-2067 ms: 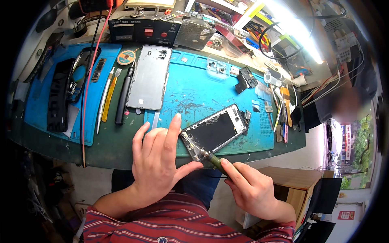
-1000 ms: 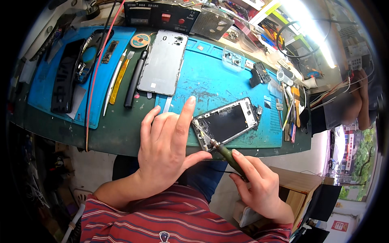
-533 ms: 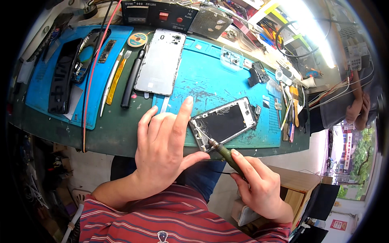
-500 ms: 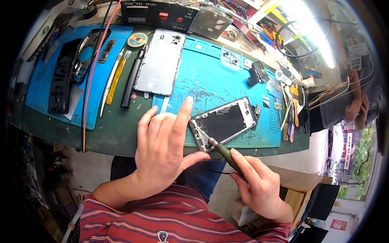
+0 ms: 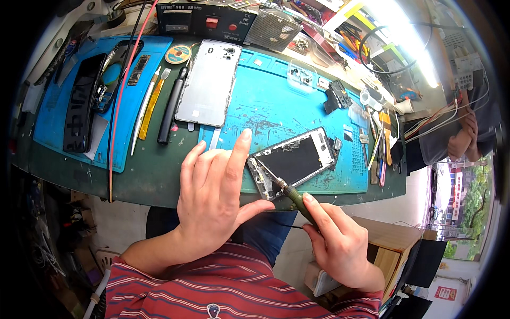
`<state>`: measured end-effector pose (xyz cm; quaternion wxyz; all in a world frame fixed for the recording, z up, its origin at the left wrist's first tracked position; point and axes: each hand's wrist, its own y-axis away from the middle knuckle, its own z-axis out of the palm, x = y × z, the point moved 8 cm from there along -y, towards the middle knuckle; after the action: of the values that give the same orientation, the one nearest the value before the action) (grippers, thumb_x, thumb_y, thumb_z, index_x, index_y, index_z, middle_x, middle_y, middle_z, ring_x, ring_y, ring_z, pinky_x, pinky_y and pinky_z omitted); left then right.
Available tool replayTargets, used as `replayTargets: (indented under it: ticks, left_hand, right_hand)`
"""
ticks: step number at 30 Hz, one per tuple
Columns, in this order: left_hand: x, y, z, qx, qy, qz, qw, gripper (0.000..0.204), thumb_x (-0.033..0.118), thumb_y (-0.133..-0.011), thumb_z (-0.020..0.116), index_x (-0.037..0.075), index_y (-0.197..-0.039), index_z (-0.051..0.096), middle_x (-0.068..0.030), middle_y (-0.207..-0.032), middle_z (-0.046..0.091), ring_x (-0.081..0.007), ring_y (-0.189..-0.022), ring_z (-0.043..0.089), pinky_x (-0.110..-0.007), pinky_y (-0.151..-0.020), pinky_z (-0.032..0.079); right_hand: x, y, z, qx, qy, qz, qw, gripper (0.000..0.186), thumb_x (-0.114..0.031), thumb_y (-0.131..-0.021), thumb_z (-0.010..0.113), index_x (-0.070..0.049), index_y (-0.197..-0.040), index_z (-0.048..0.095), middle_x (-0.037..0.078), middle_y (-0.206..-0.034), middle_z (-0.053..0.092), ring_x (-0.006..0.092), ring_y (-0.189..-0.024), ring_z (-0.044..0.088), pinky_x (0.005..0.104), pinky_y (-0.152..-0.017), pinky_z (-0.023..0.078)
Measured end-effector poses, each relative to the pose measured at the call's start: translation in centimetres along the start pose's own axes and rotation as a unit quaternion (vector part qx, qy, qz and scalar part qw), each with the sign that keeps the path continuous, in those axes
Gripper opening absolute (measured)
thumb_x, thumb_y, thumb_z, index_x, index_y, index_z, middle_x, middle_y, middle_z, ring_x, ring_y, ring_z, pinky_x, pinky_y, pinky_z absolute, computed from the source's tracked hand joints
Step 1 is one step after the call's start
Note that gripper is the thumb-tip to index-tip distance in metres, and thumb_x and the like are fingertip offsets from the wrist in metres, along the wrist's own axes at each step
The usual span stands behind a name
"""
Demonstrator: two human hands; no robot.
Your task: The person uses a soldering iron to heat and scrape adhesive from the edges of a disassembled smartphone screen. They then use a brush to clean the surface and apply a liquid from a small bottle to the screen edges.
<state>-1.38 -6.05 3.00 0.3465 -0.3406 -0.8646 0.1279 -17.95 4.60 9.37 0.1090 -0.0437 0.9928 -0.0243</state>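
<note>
An opened phone point(image 5: 291, 160) with a dark screen area and pale rim lies tilted on the blue mat point(image 5: 255, 106). My right hand point(image 5: 337, 239) grips a green-handled tool point(image 5: 294, 195), its thin metal tip at the phone's lower-left corner, where scraps of film show. My left hand point(image 5: 212, 196) is spread just left of the phone, index finger reaching up beside its corner and thumb stretched below it; nothing is held in it. A silver back panel point(image 5: 204, 82) lies above my left hand.
A second mat point(image 5: 48, 127) bears dark phone parts point(image 5: 79, 111) at left, beside slim tools and a spool point(image 5: 178, 53). A parts box point(image 5: 302, 75) and scattered tools point(image 5: 381, 149) lie at right. A power unit point(image 5: 194, 22) stands behind. Another person point(image 5: 459, 143) is at the right.
Over two seconds the view has shifted, putting the bench higher in frame. Most recently, the tool's tip has moved slightly at the phone's corner. The other person's hands have shifted.
</note>
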Motion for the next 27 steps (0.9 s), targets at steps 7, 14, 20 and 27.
replayTargets:
  ticks: [7, 14, 20, 27]
  left_hand:
    - [0.0, -0.1, 0.0, -0.006, -0.004, 0.001, 1.000, 0.130, 0.054, -0.071, 0.096, -0.002, -0.170, 0.032, -0.0070, -0.127, 0.069, -0.0288, -0.119, 0.062, -0.058, -0.121, 0.039]
    - [-0.1, 0.1, 0.3, -0.001, -0.003, 0.005, 1.000, 0.131, 0.058, -0.073, 0.094, -0.002, -0.171, 0.031, -0.0072, -0.129, 0.069, -0.0295, -0.122, 0.062, -0.056, -0.123, 0.037]
    - [-1.1, 1.6, -2.6, 0.003, 0.203, -0.030, 0.979, 0.077, 0.041, -0.100, 0.081, -0.004, -0.156, 0.054, -0.0126, -0.122, 0.075, -0.0268, -0.115, 0.070, -0.044, -0.112, 0.050]
    - [-0.5, 4.2, 0.4, -0.014, 0.619, -0.212, 0.756, 0.039, 0.021, -0.121, 0.044, -0.007, -0.133, 0.068, -0.0159, -0.110, 0.077, -0.0251, -0.107, 0.076, -0.041, -0.101, 0.060]
  right_hand:
    - [-0.1, 0.1, 0.3, -0.011, -0.017, -0.011, 1.000, 0.071, -0.007, -0.083, 0.085, -0.012, -0.152, 0.069, 0.005, -0.105, 0.069, 0.0216, -0.076, 0.069, 0.0358, -0.063, 0.056]
    - [1.6, 0.0, -0.9, 0.026, -0.098, 0.006, 0.995, 0.067, -0.004, -0.085, 0.086, -0.009, -0.150, 0.069, 0.008, -0.114, 0.074, 0.0267, -0.082, 0.072, 0.0341, -0.066, 0.059]
    - [3.0, 2.8, 1.0, -0.044, -0.403, -0.001, 0.914, 0.071, -0.025, -0.102, 0.083, 0.000, -0.162, 0.054, 0.014, -0.124, 0.077, 0.0184, -0.094, 0.072, 0.0335, -0.088, 0.059]
    - [-2.1, 5.3, 11.8, -0.136, -0.774, 0.134, 0.604, 0.064, -0.038, -0.117, 0.058, -0.001, -0.167, 0.041, 0.018, -0.122, 0.069, 0.0112, -0.068, 0.053, 0.0256, -0.062, 0.042]
